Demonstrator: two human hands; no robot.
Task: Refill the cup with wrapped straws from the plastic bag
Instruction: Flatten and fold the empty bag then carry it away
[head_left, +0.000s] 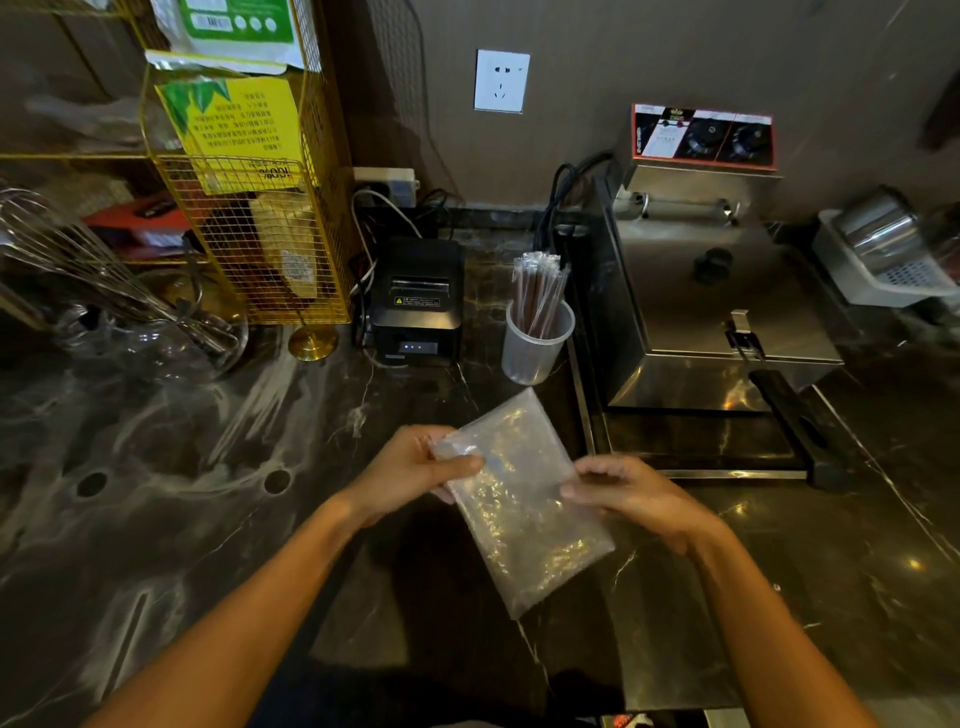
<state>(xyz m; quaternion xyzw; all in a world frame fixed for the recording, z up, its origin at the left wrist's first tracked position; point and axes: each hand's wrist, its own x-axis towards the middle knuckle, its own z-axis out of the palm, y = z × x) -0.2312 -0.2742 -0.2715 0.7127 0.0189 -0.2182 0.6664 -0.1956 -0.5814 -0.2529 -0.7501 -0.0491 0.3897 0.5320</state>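
Both hands' grip on bag (519, 499) — cup (535, 343) beyond

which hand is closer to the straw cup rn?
Left. The left hand is below the cup, slightly left, gripping the plastic bag. The right hand sits lower, to the right.

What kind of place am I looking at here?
Probably a drink or snack shop counter: a receipt printer, a steel fryer and a cup of wrapped straws stand on it.
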